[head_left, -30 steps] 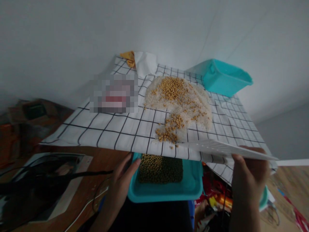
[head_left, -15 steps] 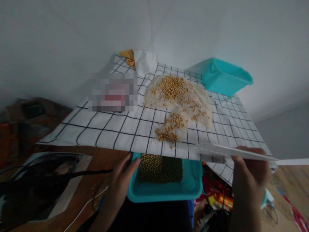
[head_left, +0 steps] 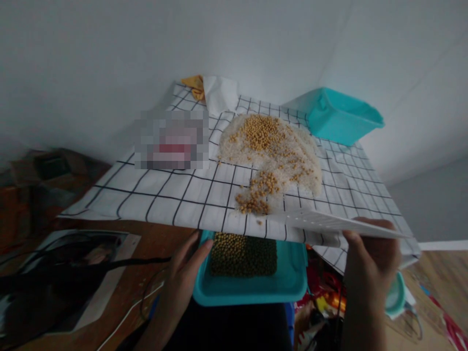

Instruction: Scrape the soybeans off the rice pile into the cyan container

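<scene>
My right hand [head_left: 373, 248] grips a thin white plate with slots [head_left: 321, 222], held almost edge-on near the table's front edge. Just beyond its far end lies a small heap of yellow soybeans [head_left: 256, 202] mixed with white rice. A larger pile of rice [head_left: 296, 156] with more soybeans on top spreads behind. Below the table edge, my left hand [head_left: 188, 261] is closed on the left rim of a teal plastic box [head_left: 252, 295]. Yellowish soybeans and dark green beans [head_left: 261, 256] lie side by side in the box; the tablecloth hides its far side.
An empty-looking teal bin [head_left: 340, 122] stands at the table's back right. White and mustard cloths [head_left: 219, 92] lie at the back left, near a blurred-out object [head_left: 173, 141]. A checked tablecloth [head_left: 175, 195] covers the table. A black cable [head_left: 142, 262] runs at the left.
My right hand has moved a little left with the white plate, whose face now shows more. A round teal-rimmed thing beneath my right arm shows more. My left hand and the box stay put.
</scene>
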Motion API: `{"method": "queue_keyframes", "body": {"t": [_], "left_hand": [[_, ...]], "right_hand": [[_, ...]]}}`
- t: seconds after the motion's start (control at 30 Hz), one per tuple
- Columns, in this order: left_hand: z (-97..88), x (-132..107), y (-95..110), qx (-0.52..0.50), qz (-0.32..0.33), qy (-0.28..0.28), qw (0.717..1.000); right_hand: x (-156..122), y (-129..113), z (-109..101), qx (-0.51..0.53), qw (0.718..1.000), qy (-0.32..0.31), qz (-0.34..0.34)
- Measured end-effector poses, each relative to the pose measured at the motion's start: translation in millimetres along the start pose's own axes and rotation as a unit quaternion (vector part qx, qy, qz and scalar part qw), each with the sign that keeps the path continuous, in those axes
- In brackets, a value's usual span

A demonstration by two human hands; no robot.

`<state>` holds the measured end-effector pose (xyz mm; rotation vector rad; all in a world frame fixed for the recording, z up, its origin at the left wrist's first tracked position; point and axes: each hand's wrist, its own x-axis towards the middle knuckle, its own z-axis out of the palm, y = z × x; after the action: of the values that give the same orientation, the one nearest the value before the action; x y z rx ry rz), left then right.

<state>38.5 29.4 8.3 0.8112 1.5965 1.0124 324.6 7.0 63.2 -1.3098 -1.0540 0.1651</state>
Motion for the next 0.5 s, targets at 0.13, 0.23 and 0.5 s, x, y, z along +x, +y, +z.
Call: {"method": "queue_keyframes", "body": {"t": [0.13, 0.23, 0.5], "left_hand": [[-1.1, 3.4, -4.9, 0.001, -0.002, -0.01, 1.0], [-2.0, 5.8, -10.4, -0.009, -0.027, 0.006, 1.0], [-3.0, 6.3, -11.0, 0.009, -0.015, 0.0, 1.0]], "right_hand": [[-2.1, -4.0, 0.1, 0.055, 0.997, -0.046, -0.019], [-2.0, -4.1, -1.5, 0.078, 0.995, -0.066, -0.023], [-0.1, 10.0, -7.1, -0.026, 0.998, 0.051, 0.032]]}}
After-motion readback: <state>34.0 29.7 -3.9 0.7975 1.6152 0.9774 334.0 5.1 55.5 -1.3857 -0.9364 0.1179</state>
